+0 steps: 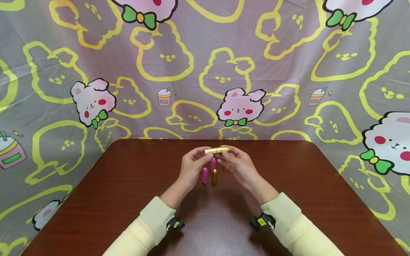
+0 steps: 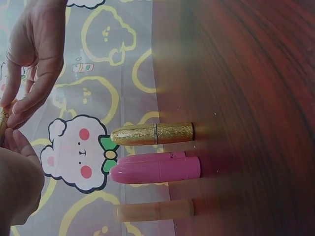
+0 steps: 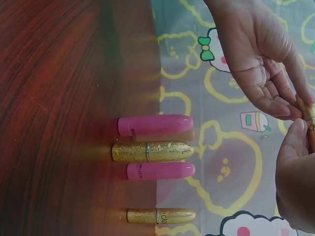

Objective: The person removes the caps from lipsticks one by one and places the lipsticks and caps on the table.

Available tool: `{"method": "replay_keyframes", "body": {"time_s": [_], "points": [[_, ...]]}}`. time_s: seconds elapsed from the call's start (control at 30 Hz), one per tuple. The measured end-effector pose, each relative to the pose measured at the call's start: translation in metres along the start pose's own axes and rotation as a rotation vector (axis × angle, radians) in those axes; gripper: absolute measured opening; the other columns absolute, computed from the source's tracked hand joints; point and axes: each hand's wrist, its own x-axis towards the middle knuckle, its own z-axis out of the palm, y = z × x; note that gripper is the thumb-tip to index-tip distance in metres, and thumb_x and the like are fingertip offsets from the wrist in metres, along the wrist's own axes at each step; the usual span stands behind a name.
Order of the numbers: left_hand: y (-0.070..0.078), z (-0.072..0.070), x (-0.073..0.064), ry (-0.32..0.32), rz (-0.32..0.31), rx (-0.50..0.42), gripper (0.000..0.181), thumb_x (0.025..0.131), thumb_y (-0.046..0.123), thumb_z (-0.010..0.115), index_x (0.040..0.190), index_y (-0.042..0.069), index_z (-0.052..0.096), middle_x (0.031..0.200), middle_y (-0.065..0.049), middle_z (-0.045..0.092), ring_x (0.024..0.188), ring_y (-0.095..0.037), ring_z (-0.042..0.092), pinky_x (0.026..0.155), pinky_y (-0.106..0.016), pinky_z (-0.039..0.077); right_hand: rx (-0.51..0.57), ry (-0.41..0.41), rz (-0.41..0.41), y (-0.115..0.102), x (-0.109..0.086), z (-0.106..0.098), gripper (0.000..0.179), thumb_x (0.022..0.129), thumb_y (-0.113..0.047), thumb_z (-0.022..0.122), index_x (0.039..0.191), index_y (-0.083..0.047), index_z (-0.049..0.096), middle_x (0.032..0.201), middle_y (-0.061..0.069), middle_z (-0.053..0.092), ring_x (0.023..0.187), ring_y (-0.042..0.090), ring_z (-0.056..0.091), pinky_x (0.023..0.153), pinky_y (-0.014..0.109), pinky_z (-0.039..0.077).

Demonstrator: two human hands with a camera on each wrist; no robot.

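Both hands hold a gold glittery lipstick tube (image 1: 217, 150) level above the table, one at each end. My left hand (image 1: 193, 164) pinches its left end between thumb and fingers. The right end is pinched by my right hand (image 1: 238, 164). Below stand upright bullet-shaped tubes: a front pink tube (image 1: 205, 175), another pink tube (image 1: 213, 164) behind, a front gold tube (image 1: 214, 177), and a further gold tube (image 3: 161, 216) with dark lettering. A peach-coloured tube (image 2: 155, 210) shows in the left wrist view, while the head view does not show it.
The dark wood-grain table (image 1: 128, 199) has rounded far corners. A grey curtain (image 1: 192, 46) with yellow outlines and rabbit faces hangs behind it and along both sides. Black wrist cameras are strapped near the cream sleeves (image 1: 158, 217).
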Motion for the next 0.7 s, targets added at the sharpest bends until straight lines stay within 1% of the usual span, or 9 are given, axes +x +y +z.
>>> {"method": "replay_keyframes", "body": {"time_s": [0.3,0.5,0.7], "points": [[0.0014,-0.0008,-0.0009,0.007,-0.004,0.027,0.026,0.084,-0.008,0.068,0.108,-0.015,0.062,0.086,-0.003,0.069,0.08,-0.013,0.065,0.074,-0.024,0.053,-0.009,0.005,-0.008,0.0015,0.0007,0.0002,0.021,0.097,-0.006,0.057,0.118,0.001,0.058,0.106,0.009,0.069,0.097,0.019,0.068,0.089,0.033,0.051],[-0.0009,-0.0017,-0.0022,0.019,-0.004,0.036,0.027,0.084,-0.008,0.069,0.109,-0.015,0.062,0.087,-0.002,0.07,0.079,-0.012,0.064,0.074,-0.023,0.052,-0.033,0.063,-0.009,0.0044,0.0013,0.0021,0.023,0.097,-0.006,0.058,0.118,0.002,0.058,0.106,0.009,0.07,0.096,0.019,0.069,0.087,0.032,0.052],[-0.002,-0.0018,-0.0025,0.033,-0.008,0.028,0.028,0.084,-0.007,0.069,0.11,-0.016,0.061,0.09,-0.002,0.071,0.083,-0.013,0.065,0.077,-0.024,0.052,-0.095,0.118,-0.036,0.0058,0.0006,0.0065,0.029,0.095,-0.007,0.061,0.122,0.005,0.057,0.107,0.009,0.07,0.095,0.019,0.069,0.087,0.032,0.052]]}}
